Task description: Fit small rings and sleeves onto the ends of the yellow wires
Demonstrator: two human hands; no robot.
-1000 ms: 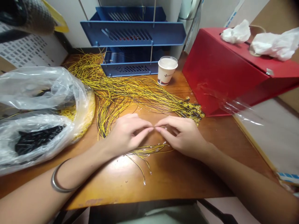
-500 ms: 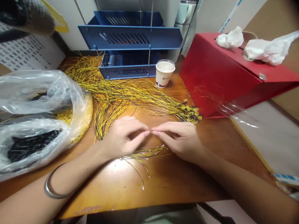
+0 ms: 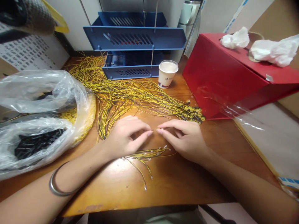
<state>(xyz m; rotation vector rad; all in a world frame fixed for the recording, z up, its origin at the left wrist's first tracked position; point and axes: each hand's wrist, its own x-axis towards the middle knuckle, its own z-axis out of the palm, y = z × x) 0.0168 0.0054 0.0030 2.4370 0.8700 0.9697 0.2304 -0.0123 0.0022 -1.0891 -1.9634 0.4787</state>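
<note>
Thumb and forefinger of my left hand (image 3: 127, 135) pinch a thin yellow-and-black wire (image 3: 155, 129). My right hand (image 3: 188, 138) pinches the same wire a short way to the right, where a small clear tip shows at the fingertips. What the tip is, I cannot make out for certain. Just below my hands lies a loose bunch of yellow-and-black wires (image 3: 142, 152) with small clear ends. Behind them spreads a big heap of similar wires (image 3: 130, 88), its yellow-ringed ends gathered at the right.
At the left stand open plastic bags (image 3: 80, 93) with black pieces (image 3: 39, 143) and yellow rings (image 3: 70, 116). A paper cup (image 3: 167, 74) sits before the blue desk tray (image 3: 137, 39). A red box (image 3: 210, 74) with white tissues (image 3: 235, 39) occupies the right.
My fingertips have drawn slightly apart, so more of the wire shows between them. The whole view has shifted a little, with things appearing further right.
</note>
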